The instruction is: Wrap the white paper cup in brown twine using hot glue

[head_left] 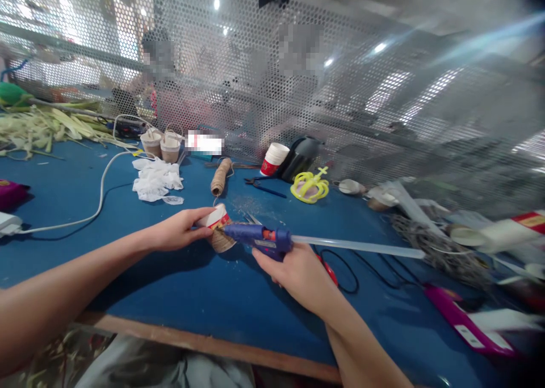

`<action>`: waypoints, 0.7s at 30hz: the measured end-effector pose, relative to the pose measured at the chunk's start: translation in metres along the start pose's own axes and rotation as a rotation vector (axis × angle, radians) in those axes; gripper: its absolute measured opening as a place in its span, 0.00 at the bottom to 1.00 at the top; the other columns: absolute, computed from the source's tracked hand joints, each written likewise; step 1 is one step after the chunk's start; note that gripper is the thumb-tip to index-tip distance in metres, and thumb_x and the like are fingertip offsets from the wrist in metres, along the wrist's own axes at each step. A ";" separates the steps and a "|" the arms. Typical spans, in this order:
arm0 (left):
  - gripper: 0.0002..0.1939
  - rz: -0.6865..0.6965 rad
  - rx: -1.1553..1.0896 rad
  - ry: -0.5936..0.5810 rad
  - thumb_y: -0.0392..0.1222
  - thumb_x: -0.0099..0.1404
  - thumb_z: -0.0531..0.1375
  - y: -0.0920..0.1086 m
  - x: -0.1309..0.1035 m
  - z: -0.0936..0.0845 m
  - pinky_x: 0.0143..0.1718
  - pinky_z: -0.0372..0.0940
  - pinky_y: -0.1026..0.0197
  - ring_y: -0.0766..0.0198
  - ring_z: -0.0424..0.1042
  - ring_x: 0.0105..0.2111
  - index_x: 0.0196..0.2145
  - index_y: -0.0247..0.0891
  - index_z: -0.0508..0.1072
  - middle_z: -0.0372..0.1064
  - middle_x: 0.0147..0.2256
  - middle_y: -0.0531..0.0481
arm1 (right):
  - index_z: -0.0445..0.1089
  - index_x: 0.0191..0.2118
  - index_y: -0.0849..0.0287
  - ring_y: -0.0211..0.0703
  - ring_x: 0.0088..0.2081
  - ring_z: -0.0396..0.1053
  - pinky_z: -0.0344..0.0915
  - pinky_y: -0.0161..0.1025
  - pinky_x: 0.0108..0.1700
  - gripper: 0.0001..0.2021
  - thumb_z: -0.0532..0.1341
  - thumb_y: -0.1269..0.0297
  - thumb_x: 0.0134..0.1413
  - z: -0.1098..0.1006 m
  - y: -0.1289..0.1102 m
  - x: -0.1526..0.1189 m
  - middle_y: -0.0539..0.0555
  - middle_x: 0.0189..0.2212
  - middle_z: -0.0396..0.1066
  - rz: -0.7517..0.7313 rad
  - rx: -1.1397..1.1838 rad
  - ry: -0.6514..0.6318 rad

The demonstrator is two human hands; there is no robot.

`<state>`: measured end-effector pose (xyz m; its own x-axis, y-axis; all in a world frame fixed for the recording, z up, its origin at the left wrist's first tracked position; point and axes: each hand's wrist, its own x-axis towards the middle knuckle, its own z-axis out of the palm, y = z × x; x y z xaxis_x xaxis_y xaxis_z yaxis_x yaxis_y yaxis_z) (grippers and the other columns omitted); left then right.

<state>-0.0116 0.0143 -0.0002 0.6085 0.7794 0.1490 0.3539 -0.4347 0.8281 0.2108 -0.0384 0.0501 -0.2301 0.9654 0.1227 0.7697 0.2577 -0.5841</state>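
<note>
My left hand grips a small paper cup, tilted on its side over the table. Brown twine is wound round part of the cup; white and red paper shows on the rest. In my right hand is a blue hot glue gun, with a long clear glue stick sticking out of its back. The gun's nozzle points left and meets or nearly meets the cup's side; I cannot tell which. Beyond the cup lies a spool of brown twine, whose strand runs toward the cup.
Pliers, a yellow crown-shaped piece, stacked paper cups and white crumpled gloves lie behind my hands. Twine-wrapped cups stand at back left. A purple power strip and cables lie right. Perforated metal screen rises behind.
</note>
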 end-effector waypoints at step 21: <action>0.24 -0.005 -0.047 0.005 0.43 0.62 0.52 -0.002 0.000 0.001 0.41 0.63 0.60 0.59 0.68 0.41 0.53 0.30 0.59 0.69 0.43 0.43 | 0.64 0.19 0.61 0.33 0.12 0.57 0.58 0.32 0.18 0.11 0.57 0.61 0.45 -0.005 0.018 0.018 0.46 0.08 0.59 0.219 0.184 -0.049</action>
<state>-0.0114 0.0147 -0.0025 0.6037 0.7834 0.1475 0.3227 -0.4094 0.8534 0.2231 -0.0161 0.0462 -0.1028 0.9930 -0.0588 0.6840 0.0276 -0.7290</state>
